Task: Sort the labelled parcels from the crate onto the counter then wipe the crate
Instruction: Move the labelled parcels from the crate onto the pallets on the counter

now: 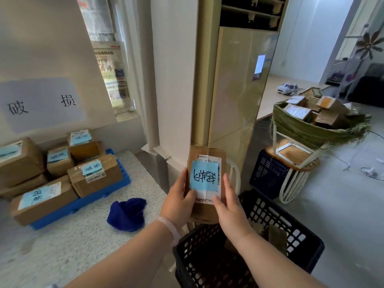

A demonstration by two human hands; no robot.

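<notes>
Two bare hands hold one cardboard parcel (207,153) upright between them: the left hand (178,202) grips its left edge with the thumb laid across the front, and the right hand (230,206) clasps its right edge. A blue note (204,178) with handwritten characters is stuck over the parcel's white shipping label. The parcel is in the air just above the far rim of a black plastic crate (270,217), beside the counter's edge. To the left, on the speckled counter (72,244), lies a crumpled dark blue cloth (126,215). Beyond it, a blue tray (83,202) carries stacked boxes (95,179) with similar blue notes. A paper sign (39,102) hangs above them. Far right, a green basket (311,132) holds more boxes.
</notes>
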